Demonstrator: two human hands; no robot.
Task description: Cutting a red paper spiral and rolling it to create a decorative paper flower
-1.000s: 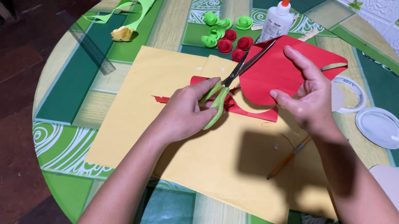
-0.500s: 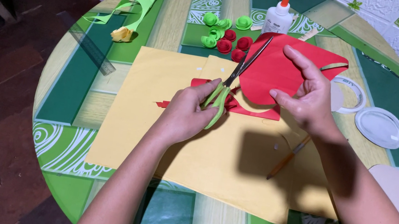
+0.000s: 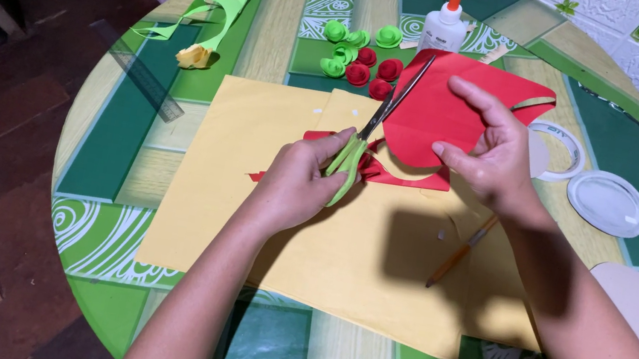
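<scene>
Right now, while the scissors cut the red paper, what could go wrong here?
1. The right hand pinches the red paper close beside the blades of the green-handled scissors, held by the left hand; a slip might nick the fingers.
2. The paper is held up and curves, so the cut may wander.
3. The glue bottle stands just behind the paper and could be tipped.

A round green-patterned table [image 3: 113, 171] carries yellow paper [image 3: 248, 193], a glue bottle [image 3: 445, 26] and a ruler [image 3: 147, 81].
</scene>
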